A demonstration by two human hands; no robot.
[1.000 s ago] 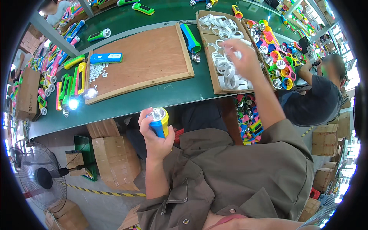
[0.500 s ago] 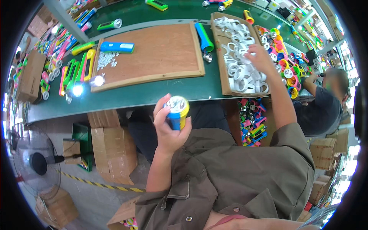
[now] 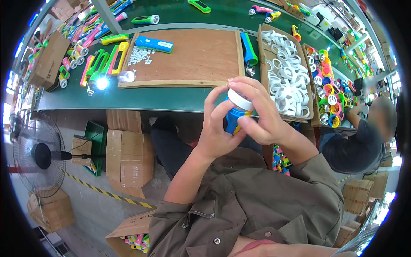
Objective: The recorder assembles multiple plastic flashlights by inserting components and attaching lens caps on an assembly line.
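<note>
In front of my chest, my left hand [image 3: 216,124] is wrapped around the body of a blue and yellow flashlight [image 3: 232,121], which stands roughly upright with its head up. A white plastic ring [image 3: 240,99] sits around the flashlight's head. My right hand [image 3: 266,115] grips that ring, fingers over its far side and thumb low against the near side. To the right, a cardboard tray [image 3: 264,60] holds many loose white rings [image 3: 287,77]. Beyond my hands lies a wood-framed board [image 3: 192,53], bearing a blue flashlight [image 3: 154,44] and a scatter of small white pieces [image 3: 140,55].
Several colored flashlights [image 3: 99,64] lie left of the board, one lit. A blue-green flashlight [image 3: 248,49] rests by its right edge. Farther right are a box of colored flashlight parts [image 3: 327,85] and a seated co-worker [image 3: 355,141]. A fan [image 3: 41,155] stands lower left.
My right hand has come from the tray of rings to the flashlight, and a white ring now sits on its head. My left hand has moved right and slightly up with the flashlight.
</note>
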